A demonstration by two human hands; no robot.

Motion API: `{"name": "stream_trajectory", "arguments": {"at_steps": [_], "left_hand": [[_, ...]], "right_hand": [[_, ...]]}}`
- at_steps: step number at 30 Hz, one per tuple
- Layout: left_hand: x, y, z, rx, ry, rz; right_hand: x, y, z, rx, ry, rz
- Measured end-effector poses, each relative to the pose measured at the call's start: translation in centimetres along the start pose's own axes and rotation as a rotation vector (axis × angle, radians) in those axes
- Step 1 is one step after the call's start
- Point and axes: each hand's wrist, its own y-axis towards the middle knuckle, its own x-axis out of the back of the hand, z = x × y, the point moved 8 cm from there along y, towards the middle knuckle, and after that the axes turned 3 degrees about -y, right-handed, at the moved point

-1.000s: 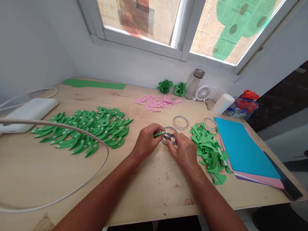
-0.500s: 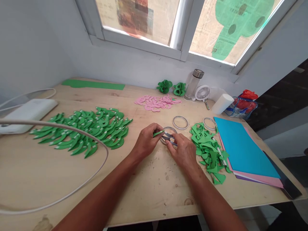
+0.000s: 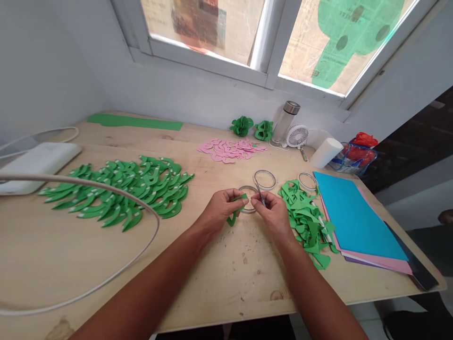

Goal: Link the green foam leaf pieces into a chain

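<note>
My left hand pinches a folded green paper cutout, part of which hangs below the fingers. Close on its right, my right hand is closed around a pair of scissors, the blades pointing up and away from me. The right fingertips are near the cutout's edge; whether they hold a small bit of tape too, I cannot make out. Behind both hands lies a roll of tape, partly covered. A second tape roll is just beyond it.
Many green cutouts with white tabs spread to the left, near a looping cable. Pink cutouts lie at the back. Green scraps, another tape roll and coloured sheets are on the right. A bottle stands by a fan.
The scissors have swung from pointing left at the cutout to pointing upward in my right hand. My left hand has turned, so more of the green cutout shows.
</note>
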Motion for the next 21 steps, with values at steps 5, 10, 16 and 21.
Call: {"name": "stream_trajectory", "arguments": {"at_steps": [5,10,16,21], "left_hand": [[-0.2,-0.1,0.2,0.016,-0.009,0.016],[-0.1,-0.1,0.2,0.028,-0.004,0.006],[0.2,0.0,0.6,0.05,0.0,-0.021],[1.0,0.2,1.1,0.012,0.003,-0.112]], "right_hand": [[-0.4,-0.3,0.0,0.003,0.02,0.03],[-0.4,-0.2,-0.1,-0.006,0.005,0.026],[0.8,-0.1,-0.2,-0.037,0.022,-0.108],[0.2,-0.3,-0.1,-0.046,0.04,-0.046]]}}
